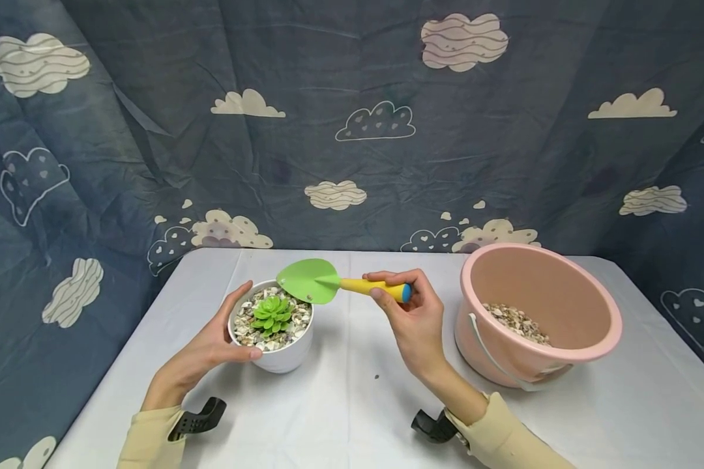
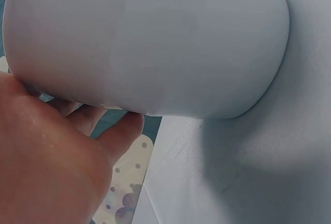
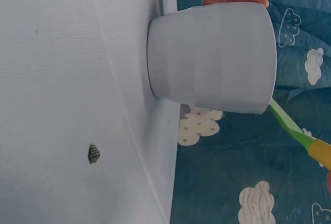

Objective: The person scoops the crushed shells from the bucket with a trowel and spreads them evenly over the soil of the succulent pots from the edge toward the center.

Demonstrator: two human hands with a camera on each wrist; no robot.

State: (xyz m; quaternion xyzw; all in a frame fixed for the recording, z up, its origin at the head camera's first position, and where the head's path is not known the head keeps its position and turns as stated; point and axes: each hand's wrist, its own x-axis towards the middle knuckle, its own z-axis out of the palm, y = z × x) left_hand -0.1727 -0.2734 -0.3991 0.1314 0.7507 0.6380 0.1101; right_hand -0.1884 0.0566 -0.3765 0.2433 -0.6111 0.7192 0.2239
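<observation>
A white pot [image 1: 281, 355] stands on the table, filled with small pebbles and a green succulent [image 1: 272, 313]. My left hand [image 1: 211, 345] curls round the pot's left side, thumb on the near wall; in the left wrist view the pot [image 2: 150, 43] fills the frame against my left hand [image 2: 51, 157]. My right hand [image 1: 410, 312] pinches the yellow and blue handle of a toy trowel [image 1: 334, 283]. Its green blade hovers over the pot's far right rim. The right wrist view shows the pot [image 3: 212, 58] and the trowel [image 3: 297, 133] beside its rim.
A pink bucket [image 1: 586, 352] with pebbles [image 1: 516, 322] in its bottom stands at the right. One stray pebble [image 1: 377, 376] lies on the white tablecloth [image 1: 340, 404]. A blue cloud-print curtain [image 1: 352, 130] hangs behind the table.
</observation>
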